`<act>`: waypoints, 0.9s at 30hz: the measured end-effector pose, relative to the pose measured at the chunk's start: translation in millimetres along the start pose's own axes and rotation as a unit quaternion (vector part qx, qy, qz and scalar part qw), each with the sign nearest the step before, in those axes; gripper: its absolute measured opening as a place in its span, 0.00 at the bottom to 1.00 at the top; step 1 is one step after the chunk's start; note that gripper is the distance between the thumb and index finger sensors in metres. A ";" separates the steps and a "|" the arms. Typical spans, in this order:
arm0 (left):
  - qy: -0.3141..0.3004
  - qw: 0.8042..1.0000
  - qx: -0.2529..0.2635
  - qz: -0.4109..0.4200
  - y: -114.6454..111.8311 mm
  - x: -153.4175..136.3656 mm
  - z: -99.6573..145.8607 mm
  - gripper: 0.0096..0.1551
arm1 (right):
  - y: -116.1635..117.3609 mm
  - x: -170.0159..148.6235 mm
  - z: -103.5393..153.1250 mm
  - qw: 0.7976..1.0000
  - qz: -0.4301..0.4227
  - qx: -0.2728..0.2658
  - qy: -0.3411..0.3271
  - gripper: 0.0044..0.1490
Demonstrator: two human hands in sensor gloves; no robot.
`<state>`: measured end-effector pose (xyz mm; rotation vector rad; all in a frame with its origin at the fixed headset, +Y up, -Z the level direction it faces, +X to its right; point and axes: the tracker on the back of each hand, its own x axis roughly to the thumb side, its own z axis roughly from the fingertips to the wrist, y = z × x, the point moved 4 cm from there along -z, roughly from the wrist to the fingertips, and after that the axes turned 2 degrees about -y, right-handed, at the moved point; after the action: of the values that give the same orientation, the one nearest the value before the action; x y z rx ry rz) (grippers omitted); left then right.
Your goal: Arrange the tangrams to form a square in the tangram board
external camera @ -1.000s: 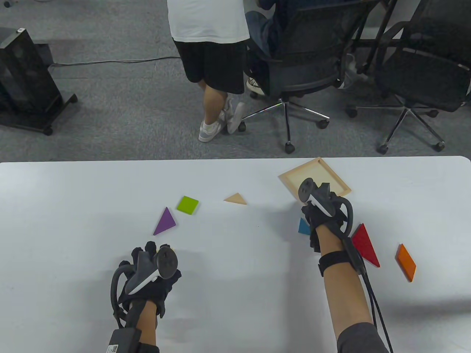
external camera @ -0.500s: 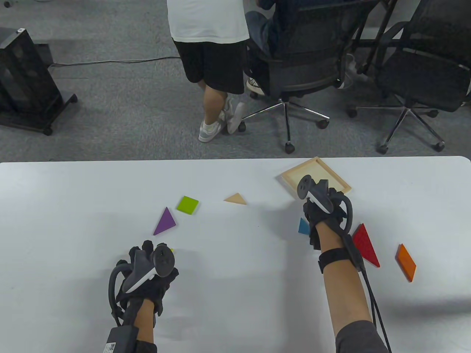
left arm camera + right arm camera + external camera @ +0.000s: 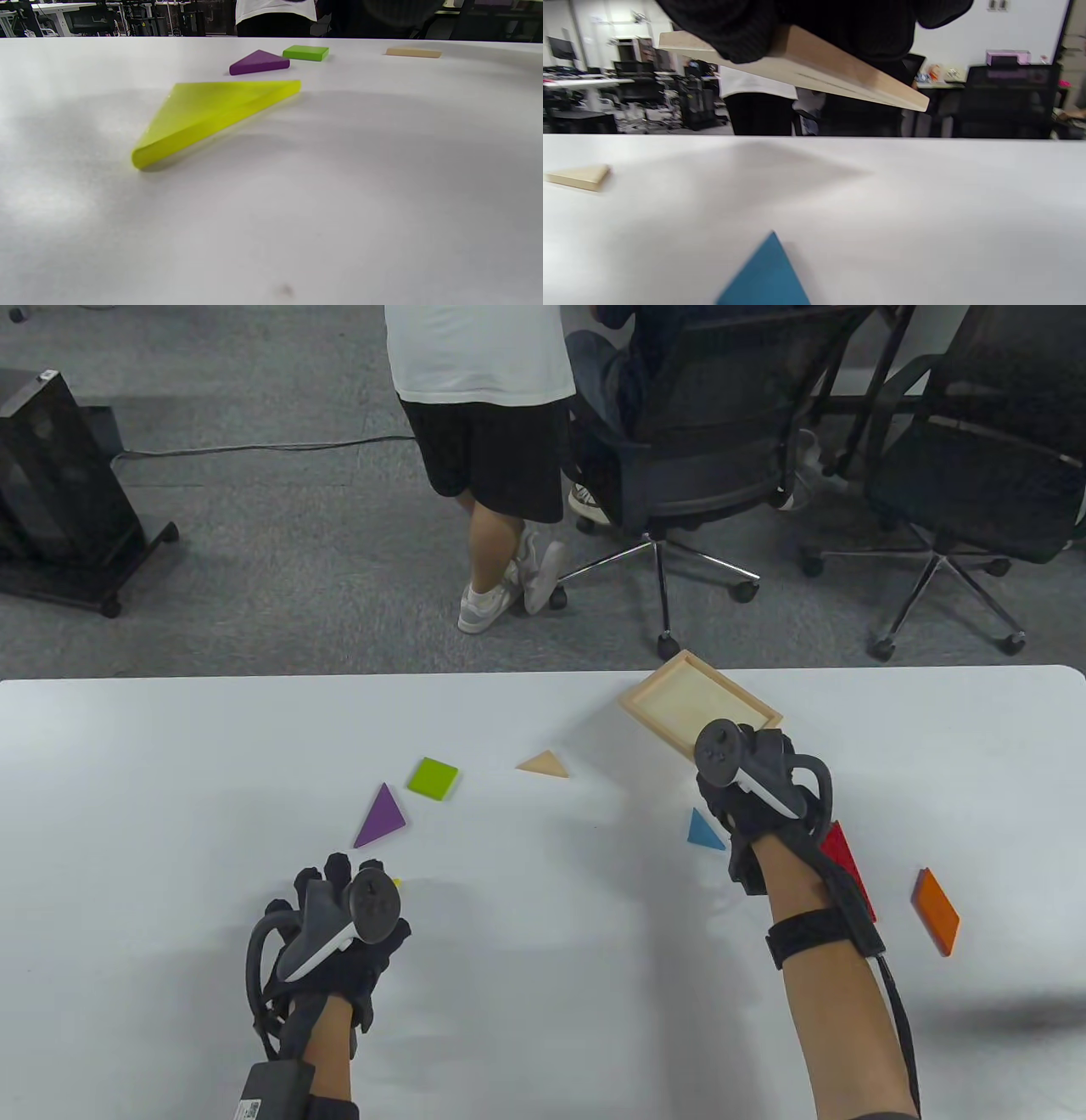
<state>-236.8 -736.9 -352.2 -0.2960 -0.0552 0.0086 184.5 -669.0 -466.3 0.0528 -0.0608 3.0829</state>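
My right hand (image 3: 736, 768) grips the near edge of the wooden tangram board (image 3: 696, 700) and holds it tilted above the table. In the right wrist view, its fingers (image 3: 742, 34) wrap the board (image 3: 840, 80) from above. A blue triangle (image 3: 703, 830) lies just left of that wrist, also seen as the blue triangle (image 3: 765, 275). My left hand (image 3: 339, 891) hovers with loosely curled fingers and holds nothing. The yellow triangle (image 3: 212, 114) lies flat before it, and only a tip of it (image 3: 396, 882) shows in the table view.
On the white table lie a purple triangle (image 3: 380, 817), a green square (image 3: 433, 778) and a tan triangle (image 3: 543, 764). A red triangle (image 3: 848, 865) and an orange parallelogram (image 3: 935, 910) lie right of my right arm. A person and office chairs stand beyond the far edge.
The board has risen off the table, turned and shifted left and away, uncovering the blue triangle. My right wrist moved right. My left hand drew slightly back.
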 end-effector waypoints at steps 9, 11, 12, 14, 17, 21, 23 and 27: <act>-0.010 1.000 0.015 0.012 10.5 1.5 5.9 0.49 | -26.0 42.0 59.9 0.995 -0.006 -0.069 -0.070 0.29; -0.010 1.000 0.016 0.013 11.5 0.7 5.9 0.49 | -27.5 51.9 70.9 0.994 0.001 -0.076 -0.084 0.29; -0.010 1.000 0.016 0.013 11.5 0.4 5.6 0.49 | -26.8 55.8 74.1 0.993 0.005 -0.077 -0.089 0.29; -0.009 1.000 0.015 0.013 11.7 -0.4 5.4 0.49 | -24.6 66.1 84.4 0.991 0.014 -0.082 -0.101 0.29; -0.010 1.000 0.014 0.016 11.5 -1.8 4.8 0.49 | -18.5 80.4 97.2 0.989 0.032 -0.085 -0.120 0.29; -0.009 1.000 0.009 0.021 9.5 -4.2 2.6 0.49 | -3.5 100.0 112.6 0.983 0.043 -0.079 -0.161 0.29; -0.008 1.000 0.008 0.019 8.3 -4.9 1.8 0.49 | 4.3 109.1 119.0 0.978 0.045 -0.083 -0.188 0.29; -0.008 1.000 0.005 0.019 5.8 -4.9 1.5 0.49 | 17.4 118.5 124.3 0.972 0.033 -0.075 -0.219 0.29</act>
<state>-241.8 -731.0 -352.7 -0.2869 -0.0662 0.0483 69.3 -684.7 -338.7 0.7337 -0.3183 3.0547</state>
